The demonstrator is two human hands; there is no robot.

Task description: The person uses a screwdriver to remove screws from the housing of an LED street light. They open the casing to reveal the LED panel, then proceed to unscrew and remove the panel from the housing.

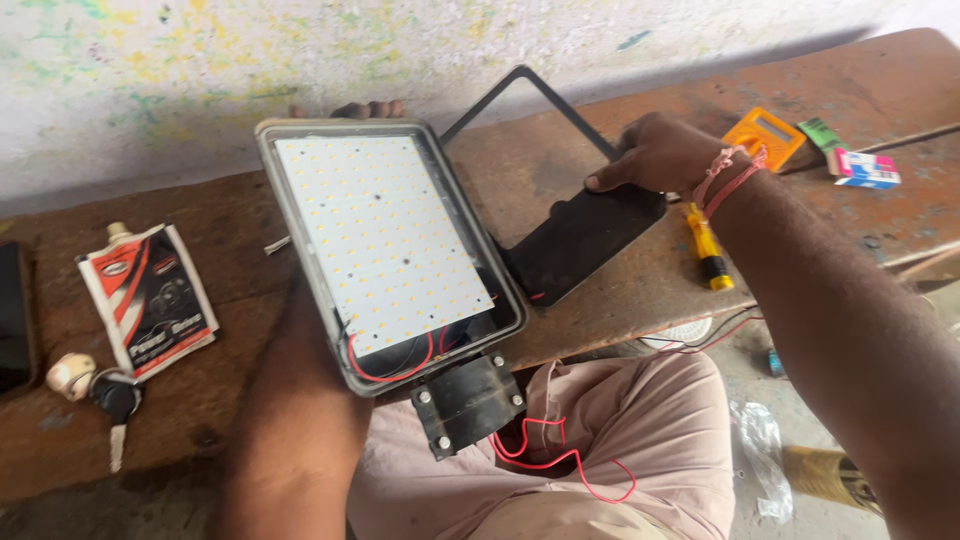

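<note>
Left of the LED panel (385, 240) I saw a red, black and white pouch (150, 297); far right of it lay a small pink, white and blue box (866, 168) beside a green packet (820, 133).
</note>
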